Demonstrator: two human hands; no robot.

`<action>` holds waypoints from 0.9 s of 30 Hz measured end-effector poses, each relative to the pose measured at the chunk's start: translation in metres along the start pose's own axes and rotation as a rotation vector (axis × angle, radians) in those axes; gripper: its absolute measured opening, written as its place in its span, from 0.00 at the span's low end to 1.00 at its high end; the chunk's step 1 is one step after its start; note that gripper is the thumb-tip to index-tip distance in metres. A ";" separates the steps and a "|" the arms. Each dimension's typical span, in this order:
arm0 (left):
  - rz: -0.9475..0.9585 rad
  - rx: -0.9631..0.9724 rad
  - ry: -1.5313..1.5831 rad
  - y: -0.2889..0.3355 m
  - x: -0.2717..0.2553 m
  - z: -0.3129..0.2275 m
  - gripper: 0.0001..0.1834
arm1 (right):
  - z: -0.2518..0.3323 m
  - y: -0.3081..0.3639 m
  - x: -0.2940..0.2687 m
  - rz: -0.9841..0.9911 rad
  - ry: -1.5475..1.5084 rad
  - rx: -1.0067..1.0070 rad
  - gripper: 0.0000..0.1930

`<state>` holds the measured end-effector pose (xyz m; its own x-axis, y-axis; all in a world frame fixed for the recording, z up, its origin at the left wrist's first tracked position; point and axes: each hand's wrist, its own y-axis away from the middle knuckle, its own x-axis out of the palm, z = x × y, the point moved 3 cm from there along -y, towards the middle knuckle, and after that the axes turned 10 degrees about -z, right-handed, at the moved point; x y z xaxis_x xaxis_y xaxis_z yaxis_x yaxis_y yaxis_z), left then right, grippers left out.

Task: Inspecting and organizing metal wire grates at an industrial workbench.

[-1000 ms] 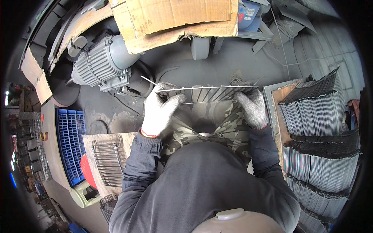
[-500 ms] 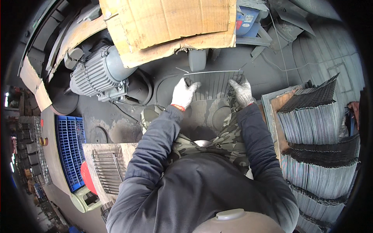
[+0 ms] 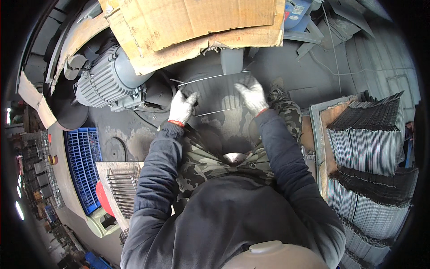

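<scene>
My left hand, in a white work glove with a red cuff, is closed on the left end of a wire rack. My gloved right hand grips the opposite end. The rack is a flat rectangular frame with thin wires, held in the air between my hands, its right end tilted up and away from me. Its wires are blurred and hard to make out. Just beyond its far edge stands a grey post under a cardboard sheet.
A grey electric motor stands at the left. Stacked wire racks fill the right side. At lower left are a blue plastic crate, metal rods on a board, and a pale green stool. A blue box sits far right.
Both hands have carried the rack leftward, and its right end has risen higher than its left. My right leg now shows more beside the rack, and the whole view has shifted slightly.
</scene>
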<state>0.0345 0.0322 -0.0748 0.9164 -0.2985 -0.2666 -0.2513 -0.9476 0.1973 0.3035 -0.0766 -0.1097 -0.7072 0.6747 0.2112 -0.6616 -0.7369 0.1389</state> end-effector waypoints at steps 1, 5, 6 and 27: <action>0.000 0.018 0.031 -0.001 0.003 0.002 0.16 | 0.018 0.008 -0.005 -0.027 0.067 0.145 0.16; 0.046 0.102 -0.211 -0.002 0.081 -0.026 0.28 | 0.072 0.000 -0.079 -0.085 0.069 -0.088 0.15; 0.073 0.106 -0.142 0.005 0.097 -0.034 0.27 | 0.078 -0.004 -0.093 -0.103 0.083 -0.011 0.16; 0.358 -0.458 0.374 0.035 -0.005 -0.041 0.18 | 0.126 0.013 -0.052 0.518 0.732 -0.479 0.11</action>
<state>0.0339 0.0052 -0.0277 0.8682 -0.4466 0.2164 -0.4768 -0.6302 0.6128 0.3630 -0.1261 0.0029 -0.8077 0.2557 -0.5312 -0.1475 -0.9600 -0.2379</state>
